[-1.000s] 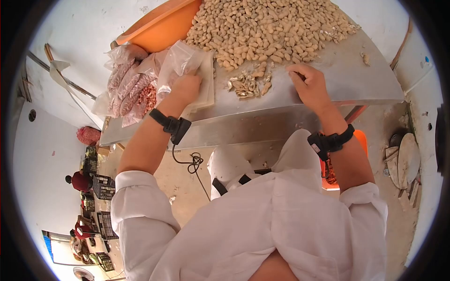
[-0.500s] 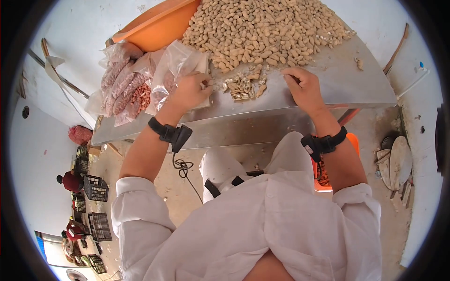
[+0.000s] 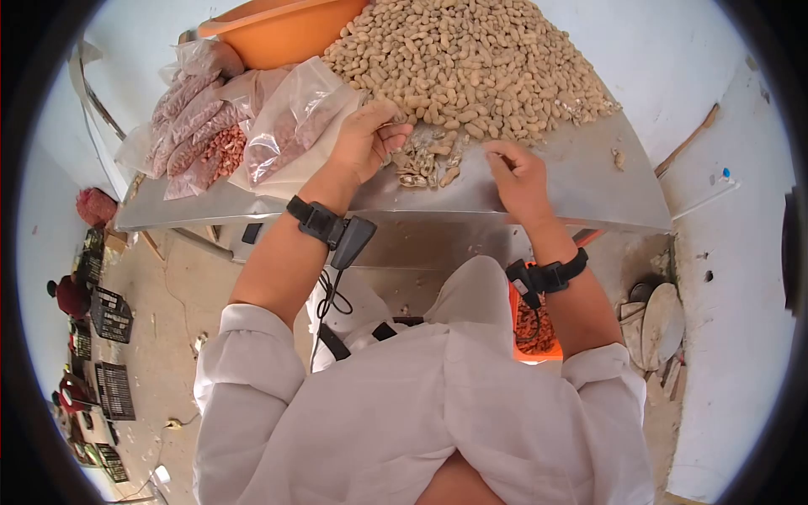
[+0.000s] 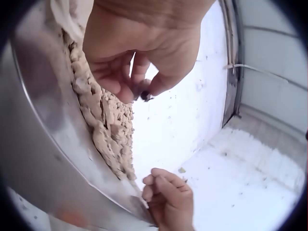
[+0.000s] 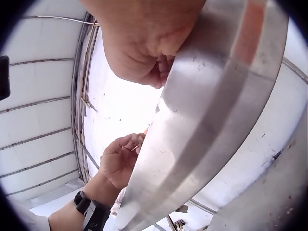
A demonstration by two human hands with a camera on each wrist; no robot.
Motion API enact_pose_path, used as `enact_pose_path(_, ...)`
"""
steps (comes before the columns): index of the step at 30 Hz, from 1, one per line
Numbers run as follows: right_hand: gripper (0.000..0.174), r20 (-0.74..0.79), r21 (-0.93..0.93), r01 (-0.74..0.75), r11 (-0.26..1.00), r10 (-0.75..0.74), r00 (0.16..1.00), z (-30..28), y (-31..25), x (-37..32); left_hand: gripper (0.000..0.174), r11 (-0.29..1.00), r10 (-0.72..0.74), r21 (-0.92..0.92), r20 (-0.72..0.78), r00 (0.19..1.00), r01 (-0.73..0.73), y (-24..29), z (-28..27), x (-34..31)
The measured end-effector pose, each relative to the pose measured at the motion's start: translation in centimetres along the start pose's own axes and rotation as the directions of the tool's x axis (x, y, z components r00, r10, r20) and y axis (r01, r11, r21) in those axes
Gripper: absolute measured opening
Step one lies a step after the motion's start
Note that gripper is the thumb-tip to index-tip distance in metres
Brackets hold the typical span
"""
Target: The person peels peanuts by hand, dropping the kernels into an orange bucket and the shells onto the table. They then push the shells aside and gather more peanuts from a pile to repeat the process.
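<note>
My left hand [image 3: 370, 143] is over the near left end of the peanut shells [image 3: 421, 168], beside the plastic bags. In the left wrist view its thumb and fingertips pinch a small peanut piece [image 4: 145, 91] with a dark end. To the right of the shells, my right hand [image 3: 520, 181] is low by the table's near edge, fingers curled and thumb close to the forefinger. Nothing shows in its grasp, though its palm is hidden. A large heap of unshelled peanuts [image 3: 471, 67] lies behind both hands.
Bags of shelled peanuts [image 3: 198, 122] and a clear plastic bag [image 3: 295, 126] lie left on the metal table [image 3: 581, 164]. An orange basin [image 3: 286, 38] stands behind them. Below the table is an orange container [image 3: 534, 332] of reddish bits. Crates [image 3: 114, 391] and people are far left.
My left hand has moved right, off the clear plastic bag to the shells, and now pinches a small peanut piece. The right hand keeps its curled pose near the table edge. The head view has shifted.
</note>
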State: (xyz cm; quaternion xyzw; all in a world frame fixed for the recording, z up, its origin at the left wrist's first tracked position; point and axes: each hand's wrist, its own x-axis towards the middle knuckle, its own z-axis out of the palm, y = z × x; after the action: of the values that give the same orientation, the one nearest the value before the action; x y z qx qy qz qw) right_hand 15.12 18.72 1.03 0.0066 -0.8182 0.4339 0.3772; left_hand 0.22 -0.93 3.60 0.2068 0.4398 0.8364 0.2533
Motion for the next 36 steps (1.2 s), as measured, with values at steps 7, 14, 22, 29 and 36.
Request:
enact_pose_path(7, 0.025, 0.090, 0.093, 0.094, 0.991, -0.102, 0.991, 5.4, -4.0, 3.2, 0.012, 0.954, -0.018, -0.298, 0.033, 0.999, 0.027, -1.2, -2.1, 1.3)
enact_pose_path(14, 0.030, 0.150, -0.082, 0.238, 0.968, -0.224, 0.963, 9.3, -4.7, 5.7, 0.012, 0.957, 0.027, -0.289, 0.185, 0.982, 0.028, -1.4, -1.9, 1.1)
enact_pose_path(22, 0.016, 0.129, 0.108, 0.028, 0.994, -0.042, 0.991, 9.7, -3.5, 6.6, 0.011, 0.961, 0.008, -0.271, 0.197, 0.980, 0.047, -1.7, -2.2, 1.1)
enact_pose_path(29, 0.014, 0.077, 0.021, 0.041, 0.999, -0.043, 0.996, 9.0, -4.1, 6.2, 0.012, 0.968, -0.020, -0.245, 0.159, 0.987, 0.059, -1.4, -2.1, 0.7)
enact_pose_path(36, 0.023, 0.157, 0.096, -0.041, 0.995, 0.025, 0.987, 8.8, -4.0, 5.9, 0.011, 1.000, 0.029, -0.007, 0.074, 0.997, -0.028, -1.9, -2.5, 0.9)
